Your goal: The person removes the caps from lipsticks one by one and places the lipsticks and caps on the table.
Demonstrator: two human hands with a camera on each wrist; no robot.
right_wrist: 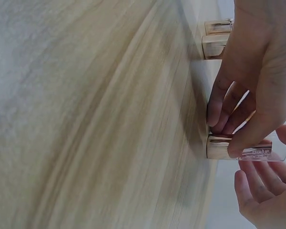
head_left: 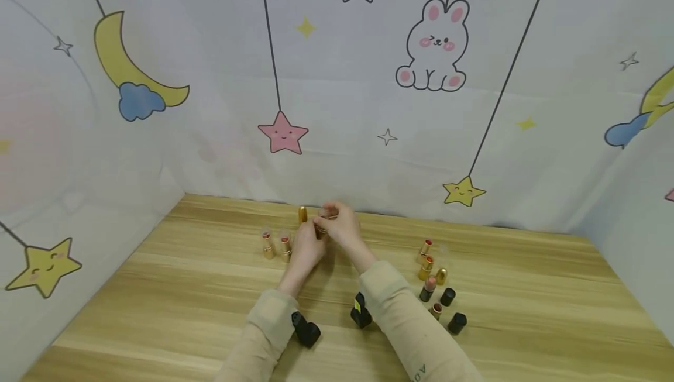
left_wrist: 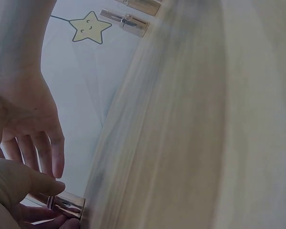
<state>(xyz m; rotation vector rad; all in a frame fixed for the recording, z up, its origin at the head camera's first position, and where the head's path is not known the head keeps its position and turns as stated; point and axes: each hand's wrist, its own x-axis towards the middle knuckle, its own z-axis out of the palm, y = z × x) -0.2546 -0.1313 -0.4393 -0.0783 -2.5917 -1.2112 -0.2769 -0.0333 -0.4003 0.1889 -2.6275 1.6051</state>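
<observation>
Right wrist view: a person's left hand pinches the gold base of a lipstick, upright at the worktop, while the right hand has thumb and fingers on either side of the clear cap around its upper part; whether that cap is fully seated cannot be told, and a crooked push could jam it or smear the colour inside.

Left wrist view: the left thumb presses across the same lipstick, low beside the worktop, as the right hand's fingers reach down to its top in a narrow, lighter pinch; a one-sided shove from above could twist the base loose and tip it.

Head view: the held lipstick is mostly hidden between the hands; a gold round-topped cap stands just beyond it to the left, where a slipping knuckle might topple it; a clear-capped lipstick and its twin stand farther to its left, the twin just beside the left hand and exposed to a sideways knock; well to its right and nearer the wearer, a peach-pink lipstick appears uncapped beside a black cap, its colour liable to smudge should the right sleeve swing outward.
</observation>
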